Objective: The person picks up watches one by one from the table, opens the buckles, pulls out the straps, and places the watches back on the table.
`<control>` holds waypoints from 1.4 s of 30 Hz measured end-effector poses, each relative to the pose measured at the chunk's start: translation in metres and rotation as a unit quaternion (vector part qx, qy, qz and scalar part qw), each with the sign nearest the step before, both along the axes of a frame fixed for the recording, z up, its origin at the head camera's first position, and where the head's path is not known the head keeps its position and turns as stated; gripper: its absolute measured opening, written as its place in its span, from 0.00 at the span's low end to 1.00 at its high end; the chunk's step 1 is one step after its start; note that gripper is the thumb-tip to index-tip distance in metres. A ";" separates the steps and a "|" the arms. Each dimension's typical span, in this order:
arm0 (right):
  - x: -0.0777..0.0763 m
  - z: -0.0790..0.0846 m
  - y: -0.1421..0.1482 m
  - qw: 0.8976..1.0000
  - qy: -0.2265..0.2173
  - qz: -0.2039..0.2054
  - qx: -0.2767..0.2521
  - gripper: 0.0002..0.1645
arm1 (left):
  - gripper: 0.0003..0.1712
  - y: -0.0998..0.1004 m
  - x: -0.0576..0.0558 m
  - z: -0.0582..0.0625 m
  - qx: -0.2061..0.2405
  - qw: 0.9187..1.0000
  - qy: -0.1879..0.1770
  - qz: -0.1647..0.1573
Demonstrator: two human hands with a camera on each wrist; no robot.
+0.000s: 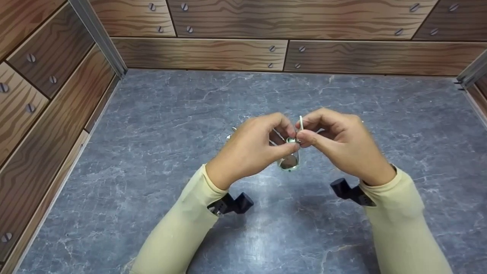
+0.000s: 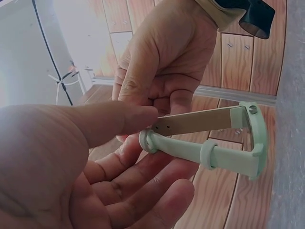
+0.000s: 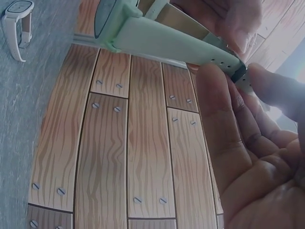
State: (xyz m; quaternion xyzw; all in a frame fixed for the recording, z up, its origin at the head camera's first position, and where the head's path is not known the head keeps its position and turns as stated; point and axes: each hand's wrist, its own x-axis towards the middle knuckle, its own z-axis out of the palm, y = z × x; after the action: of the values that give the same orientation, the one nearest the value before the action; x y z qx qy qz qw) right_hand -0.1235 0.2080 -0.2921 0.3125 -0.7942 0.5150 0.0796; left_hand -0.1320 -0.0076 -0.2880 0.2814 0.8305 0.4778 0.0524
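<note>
A mint-green wristwatch (image 1: 289,163) hangs between both hands, its dial end lowest in the head view. My left hand (image 1: 253,142) pinches the strap near its buckle with thumb and fingertips. Beside it, my right hand (image 1: 338,137) pinches the strap's free end, which sticks up past the thumb. The left wrist view shows the strap (image 2: 190,150) bent into a loop, with its keeper ring (image 2: 208,154) and case (image 2: 259,138) on the right. Punched holes and a dark buckle bar (image 3: 239,74) show in the right wrist view; fingers partly hide the buckle.
A second watch, white (image 3: 19,36), lies on the grey marbled table (image 1: 182,99); in the head view my left hand mostly hides it. Wood-patterned panels (image 1: 198,53) wall the back and sides. Each wrist carries a black camera mount (image 1: 243,203).
</note>
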 end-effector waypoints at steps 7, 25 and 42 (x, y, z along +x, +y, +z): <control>0.000 0.000 0.000 1.000 -0.005 0.001 0.011 0.08 | 0.08 0.001 -0.001 0.000 -0.023 1.000 -0.003 0.011; 0.000 -0.002 -0.001 1.000 -0.007 0.021 0.006 0.08 | 0.05 0.002 0.000 -0.001 -0.022 1.000 0.007 0.011; 0.001 0.000 0.001 0.999 -0.001 0.043 0.013 0.09 | 0.04 0.000 -0.001 -0.001 0.009 1.000 0.001 -0.014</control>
State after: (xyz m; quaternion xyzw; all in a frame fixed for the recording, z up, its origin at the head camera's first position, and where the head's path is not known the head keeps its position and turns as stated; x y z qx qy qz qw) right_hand -0.1227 0.2087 -0.2925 0.3467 -0.7869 0.5078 0.0527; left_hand -0.1330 -0.0079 -0.2891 0.2944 0.8221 0.4842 0.0557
